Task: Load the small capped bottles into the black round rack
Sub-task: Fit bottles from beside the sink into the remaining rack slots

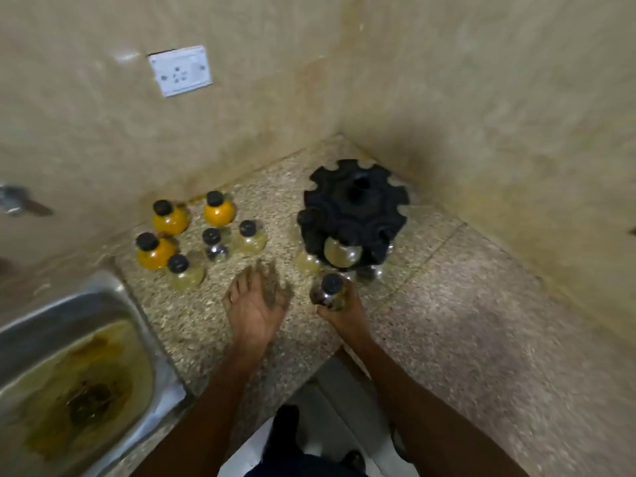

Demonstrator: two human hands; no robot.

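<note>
Right hand [339, 309] curls its fingers around a small bottle [329, 290] with a black cap and holds it up just in front of the black round rack [354, 210]. Left hand [256, 302] is open, with its fingers spread and loose, low over the speckled counter [430, 304] — it holds nothing, and I cannot tell if it touches the stone.

Near the front of the rack a few clear bottles already sit low down, with a pale round one [339, 253] showing in the middle. The top ring of the rack has many cut-out slots, and they look bare.

Off to the left, well apart from the rack, six more bottles wait on the counter. Three are full of orange stuff [170, 220] and three are clear [249, 235], all with black caps. Past them sits a metal sink [69, 356] with dirty yellow water, and a white wall socket [180, 70] is up on the wall.

What could go wrong? The held bottle could bump the bottles already in front and knock them loose — they sit very close to it. It could also miss a slot, since the black rack is dark and hard to see into. If it slips, it may roll off the edge near the person's feet.
</note>
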